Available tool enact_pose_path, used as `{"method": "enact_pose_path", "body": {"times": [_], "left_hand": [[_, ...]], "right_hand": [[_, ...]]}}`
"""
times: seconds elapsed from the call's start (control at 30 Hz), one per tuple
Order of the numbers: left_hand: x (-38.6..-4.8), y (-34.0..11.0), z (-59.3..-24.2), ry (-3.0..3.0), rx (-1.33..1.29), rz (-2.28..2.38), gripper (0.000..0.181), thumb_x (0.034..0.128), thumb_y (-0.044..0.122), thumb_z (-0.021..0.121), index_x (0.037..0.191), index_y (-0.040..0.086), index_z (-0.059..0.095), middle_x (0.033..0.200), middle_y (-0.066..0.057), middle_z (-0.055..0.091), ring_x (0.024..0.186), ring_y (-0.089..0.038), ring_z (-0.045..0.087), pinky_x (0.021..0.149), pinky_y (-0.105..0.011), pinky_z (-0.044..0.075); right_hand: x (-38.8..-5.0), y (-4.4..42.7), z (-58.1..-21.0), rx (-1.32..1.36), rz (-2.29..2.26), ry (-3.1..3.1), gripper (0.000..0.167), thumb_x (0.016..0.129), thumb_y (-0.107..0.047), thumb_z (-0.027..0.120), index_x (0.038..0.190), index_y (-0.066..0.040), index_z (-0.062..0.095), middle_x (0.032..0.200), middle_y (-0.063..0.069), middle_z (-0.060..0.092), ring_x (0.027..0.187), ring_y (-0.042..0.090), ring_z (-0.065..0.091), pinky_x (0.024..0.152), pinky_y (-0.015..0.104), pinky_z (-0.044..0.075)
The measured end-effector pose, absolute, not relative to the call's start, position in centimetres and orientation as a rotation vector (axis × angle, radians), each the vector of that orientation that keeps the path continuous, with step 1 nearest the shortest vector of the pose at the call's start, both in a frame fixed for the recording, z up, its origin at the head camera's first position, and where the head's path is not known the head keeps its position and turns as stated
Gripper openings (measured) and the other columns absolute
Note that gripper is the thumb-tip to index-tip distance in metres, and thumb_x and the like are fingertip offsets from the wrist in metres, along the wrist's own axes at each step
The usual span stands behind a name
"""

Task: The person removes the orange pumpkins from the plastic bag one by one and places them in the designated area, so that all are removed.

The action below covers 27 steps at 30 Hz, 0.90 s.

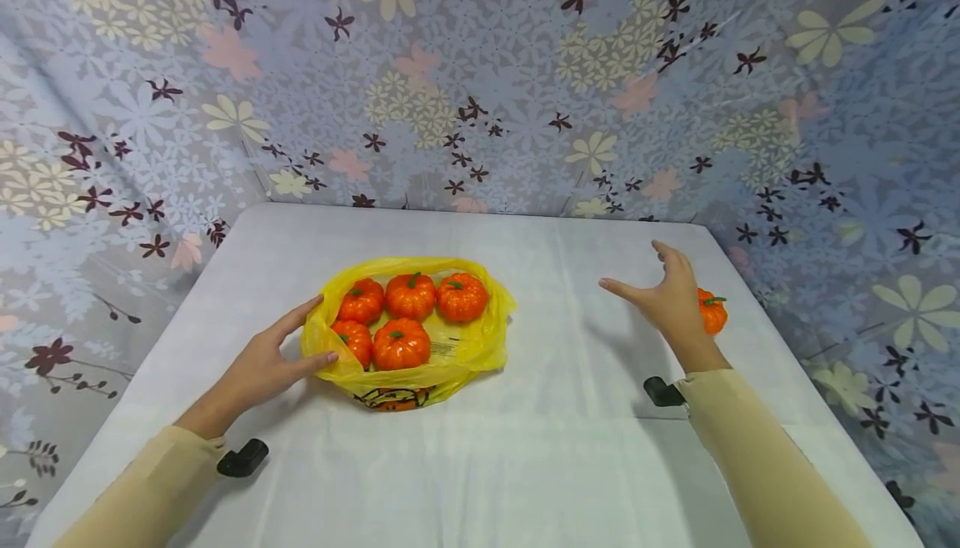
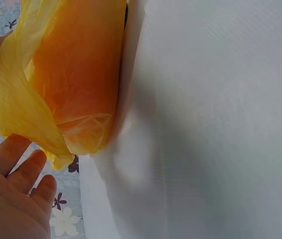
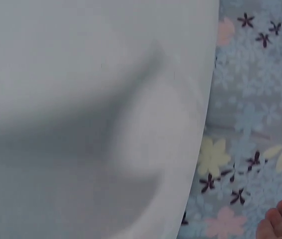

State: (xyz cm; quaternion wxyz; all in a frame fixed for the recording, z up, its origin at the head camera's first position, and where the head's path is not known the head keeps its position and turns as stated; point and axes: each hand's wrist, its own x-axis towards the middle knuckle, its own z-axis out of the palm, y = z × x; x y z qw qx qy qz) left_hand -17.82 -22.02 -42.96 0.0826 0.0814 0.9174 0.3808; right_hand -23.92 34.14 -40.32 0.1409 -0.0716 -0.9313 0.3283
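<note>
A yellow plastic bag (image 1: 487, 348) lies with its mouth spread, several orange pumpkins (image 1: 402, 344) inside it. My left hand (image 1: 258, 369) touches the bag's left rim, thumb over the near edge and fingers along the outside. In the left wrist view, the fingers of that hand (image 2: 14, 184) lie relaxed against the yellow plastic (image 2: 24, 104). To the right, my right hand (image 1: 667, 302) is raised with thumb and fingers spread, holding nothing. Another orange pumpkin (image 1: 714, 312) is partly hidden behind it. In the right wrist view only fingertips of the right hand (image 3: 281, 221) show.
A white cloth covers the table (image 1: 555, 465). Floral fabric (image 1: 480, 81) hangs behind the table and down both sides. Dark devices are on the left wrist (image 1: 243, 458) and right wrist (image 1: 663, 392).
</note>
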Motion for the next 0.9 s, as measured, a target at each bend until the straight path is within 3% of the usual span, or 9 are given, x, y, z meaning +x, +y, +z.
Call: {"method": "enact_pose_path", "body": {"times": [0.5, 0.9], "left_hand": [[-17.7, -21.8, -43.4, 2.74, 0.262, 1.172, 0.095, 0.0866, 0.055, 0.074, 0.162, 0.024, 0.026, 0.161, -0.021, 0.029, 0.142, -0.053, 0.026, 0.105, -0.077, 0.026], [-17.9, -21.7, -43.0, 2.736, 0.25, 1.144, 0.097, 0.0862, 0.058, 0.073, 0.162, 0.025, 0.023, 0.161, -0.021, 0.027, 0.142, -0.054, 0.025, 0.104, -0.077, 0.025]], "right_hand": [[-24.9, 28.5, -41.9, -0.058, 1.068, -2.749, 0.119, 0.066, -0.069, 0.083, 0.155, -0.005, 0.036, 0.155, 0.019, 0.038, 0.142, 0.039, 0.034, 0.113, 0.059, 0.033], [-25.2, 24.6, -43.2, 0.038, 1.161, -2.765, 0.113, 0.065, -0.069, 0.084, 0.151, -0.009, 0.044, 0.15, 0.015, 0.044, 0.135, 0.038, 0.042, 0.108, 0.057, 0.041]]}}
